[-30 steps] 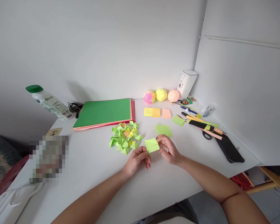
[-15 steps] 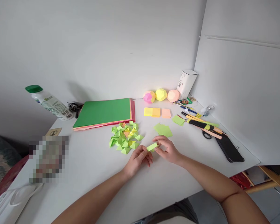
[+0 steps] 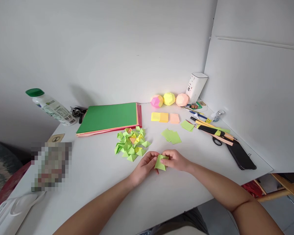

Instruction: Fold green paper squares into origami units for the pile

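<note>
Between my two hands is a small green paper square (image 3: 161,164), its face turned up toward me. My left hand (image 3: 147,164) pinches its left edge, and my right hand (image 3: 175,160) grips its right side with the thumb lying on top. Just beyond my left hand spreads a pile of folded green paper pieces (image 3: 130,147), with a few yellow and orange ones among them. Past my right hand lie loose green paper sheets (image 3: 171,136) on the white table (image 3: 95,182).
At the back are a green-topped paper stack (image 3: 110,117) and several faceted paper balls, including a yellow ball (image 3: 169,99). A bottle (image 3: 55,109) stands left. A cutter (image 3: 209,130), scissors (image 3: 217,141) and a black phone (image 3: 241,156) lie right.
The green paper was a narrow strip seen on edge; now its broad face shows. My right hand has come down and closer to my left, still gripping the paper.
</note>
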A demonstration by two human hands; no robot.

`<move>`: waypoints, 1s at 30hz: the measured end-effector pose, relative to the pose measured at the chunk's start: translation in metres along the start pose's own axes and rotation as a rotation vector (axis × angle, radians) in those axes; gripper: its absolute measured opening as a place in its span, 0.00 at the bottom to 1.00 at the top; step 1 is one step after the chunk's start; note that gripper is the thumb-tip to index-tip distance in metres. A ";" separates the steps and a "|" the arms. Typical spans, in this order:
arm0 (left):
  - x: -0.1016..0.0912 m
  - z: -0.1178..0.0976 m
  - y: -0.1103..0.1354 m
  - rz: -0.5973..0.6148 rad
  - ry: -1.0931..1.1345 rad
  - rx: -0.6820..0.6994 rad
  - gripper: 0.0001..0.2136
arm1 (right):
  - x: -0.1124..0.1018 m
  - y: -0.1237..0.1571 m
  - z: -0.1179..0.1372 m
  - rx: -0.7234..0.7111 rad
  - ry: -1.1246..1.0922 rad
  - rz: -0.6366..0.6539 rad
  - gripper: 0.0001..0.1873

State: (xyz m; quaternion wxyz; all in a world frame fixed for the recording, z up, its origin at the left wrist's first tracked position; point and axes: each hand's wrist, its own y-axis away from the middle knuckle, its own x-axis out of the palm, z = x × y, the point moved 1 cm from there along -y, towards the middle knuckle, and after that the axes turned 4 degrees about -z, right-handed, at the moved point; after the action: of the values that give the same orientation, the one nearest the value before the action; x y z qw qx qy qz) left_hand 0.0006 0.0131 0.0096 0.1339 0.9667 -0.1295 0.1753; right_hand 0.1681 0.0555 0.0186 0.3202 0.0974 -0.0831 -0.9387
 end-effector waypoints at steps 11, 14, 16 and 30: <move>0.000 0.004 0.000 -0.024 -0.034 0.109 0.15 | 0.000 -0.001 0.001 0.021 0.041 -0.041 0.11; 0.001 0.005 0.001 -0.076 -0.045 0.129 0.14 | -0.001 -0.002 0.000 0.018 0.047 -0.041 0.11; 0.002 0.006 0.002 -0.081 -0.057 0.142 0.14 | -0.002 -0.003 -0.002 0.015 0.033 -0.027 0.12; -0.004 0.012 0.001 -0.059 -0.246 0.224 0.16 | -0.005 -0.008 -0.010 -0.063 0.039 -0.013 0.15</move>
State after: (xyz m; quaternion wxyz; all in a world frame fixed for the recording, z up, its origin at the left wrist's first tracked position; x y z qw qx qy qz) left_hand 0.0001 0.0098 -0.0024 0.0134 0.9931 -0.0963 0.0649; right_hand 0.1696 0.0634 0.0078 0.3184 0.1060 -0.0467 -0.9409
